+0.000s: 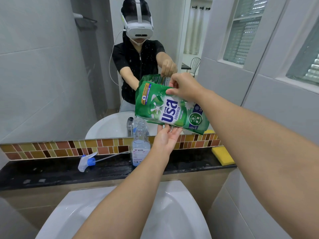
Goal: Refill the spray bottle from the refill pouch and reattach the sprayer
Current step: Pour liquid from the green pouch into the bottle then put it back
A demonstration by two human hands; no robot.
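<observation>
Pinching refill pouch (170,107) top, right hand (184,87); left hand (165,138) spread beneath; spray bottle (140,147) on black ledge (51,171) under mirror (51,66).

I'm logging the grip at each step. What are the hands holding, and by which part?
The right hand pinches the green pouch at its upper edge; the open left hand supports its lower edge from below.

Grey tiled walls (276,118) surround a large mirror (43,66), mosaic strip (51,149), black desk (51,171), white basin (172,213) and louvred window (307,66).
</observation>
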